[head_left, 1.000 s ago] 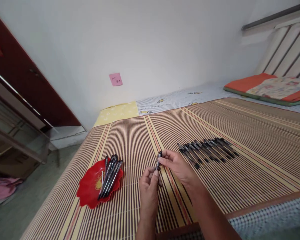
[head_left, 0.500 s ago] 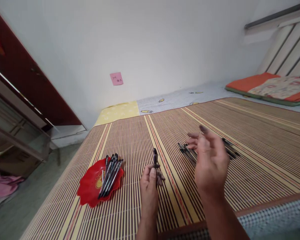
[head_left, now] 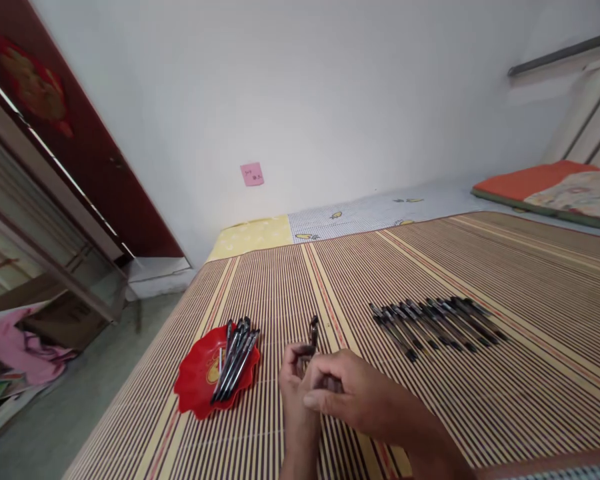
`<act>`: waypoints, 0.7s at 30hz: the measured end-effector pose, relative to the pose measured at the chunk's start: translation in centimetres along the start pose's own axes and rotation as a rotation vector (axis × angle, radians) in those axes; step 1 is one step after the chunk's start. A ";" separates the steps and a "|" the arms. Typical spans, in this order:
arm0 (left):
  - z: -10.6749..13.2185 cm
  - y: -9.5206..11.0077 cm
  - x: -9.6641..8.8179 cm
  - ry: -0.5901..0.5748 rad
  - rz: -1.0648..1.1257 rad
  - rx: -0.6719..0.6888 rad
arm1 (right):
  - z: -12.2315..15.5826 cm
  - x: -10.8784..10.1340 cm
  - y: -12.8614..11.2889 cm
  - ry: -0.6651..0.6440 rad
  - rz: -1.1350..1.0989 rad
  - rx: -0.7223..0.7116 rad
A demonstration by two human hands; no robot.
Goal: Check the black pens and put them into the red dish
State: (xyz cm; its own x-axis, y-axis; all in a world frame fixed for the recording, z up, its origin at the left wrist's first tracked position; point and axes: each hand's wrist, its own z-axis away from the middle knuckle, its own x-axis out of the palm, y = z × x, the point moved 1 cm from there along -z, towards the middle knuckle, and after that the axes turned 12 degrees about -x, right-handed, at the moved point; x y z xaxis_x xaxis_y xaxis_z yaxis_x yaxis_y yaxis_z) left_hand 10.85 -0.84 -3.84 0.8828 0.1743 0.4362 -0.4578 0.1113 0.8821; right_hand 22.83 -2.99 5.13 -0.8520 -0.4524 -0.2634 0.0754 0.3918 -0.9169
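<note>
My left hand (head_left: 295, 380) is closed around a dark pen (head_left: 313, 330) whose top sticks up past the fingers. My right hand (head_left: 350, 397) lies over the left one, fingers curled against the pen's lower part. Both hands hover low over the striped bamboo mat (head_left: 480, 400). To the left sits a red scalloped plate (head_left: 195, 393) holding several dark pens (head_left: 235, 357). To the right, a row of several dark pens (head_left: 435, 320) lies side by side on the mat.
The mat covers a bed with a patterned sheet (head_left: 360, 213) against a white wall bearing a pink sticky note (head_left: 253, 174). An orange-edged pillow (head_left: 555, 187) lies at the far right. A dark red cabinet (head_left: 55, 153) and the floor lie to the left.
My right hand let go of the pen, swung out to the right over the pen row, then came back onto the left hand and pen. The view shifted slightly.
</note>
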 end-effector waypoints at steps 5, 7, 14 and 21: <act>0.1 5.2 -3.9 0.247 -0.260 0.167 | -0.1 -0.6 0.0 0.007 0.051 0.019; -0.3 7.5 -6.9 0.370 -0.334 0.170 | 0.0 -1.3 0.2 0.032 0.077 0.026; -3.4 12.5 -15.6 0.537 -0.769 0.196 | 0.2 -3.0 2.2 0.142 0.093 0.005; -8.0 13.2 -15.9 0.418 -1.072 0.093 | -0.1 -3.3 2.9 0.217 0.143 -0.016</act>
State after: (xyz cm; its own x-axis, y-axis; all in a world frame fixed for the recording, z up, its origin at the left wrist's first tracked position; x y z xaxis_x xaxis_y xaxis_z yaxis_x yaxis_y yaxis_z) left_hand -10.11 5.65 -0.53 0.7016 0.3460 -0.6229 0.5310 0.3291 0.7809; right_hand 25.79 -0.31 3.40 -0.9246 -0.2102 -0.3177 0.1960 0.4527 -0.8699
